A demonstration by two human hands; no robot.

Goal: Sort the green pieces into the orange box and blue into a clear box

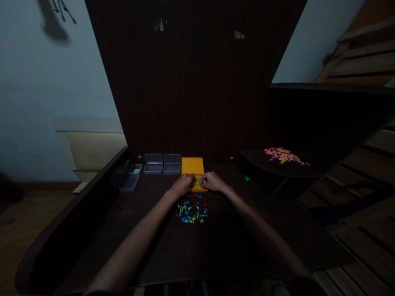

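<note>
A yellow box (192, 165) stands with its lid raised near the back of the dark table. Small green pieces (197, 181) lie in its lower half. My left hand (184, 183) rests at the box's left side, fingers curled in over it. From the right, my right hand (211, 181) reaches over the box with its fingers pinched together. Whatever either hand holds is too small or too hidden to name. In front of the box, a loose scatter of small blue, green, yellow and white pieces (186, 213) lies on the table.
Two clear plastic boxes (153, 167) stand with lids up to the left of the yellow box. Another clear case (129, 182) lies farther left. Pink, red and yellow bits (282, 155) are heaped on a dark corner shelf (262, 163). A small green piece (247, 178) lies below the shelf.
</note>
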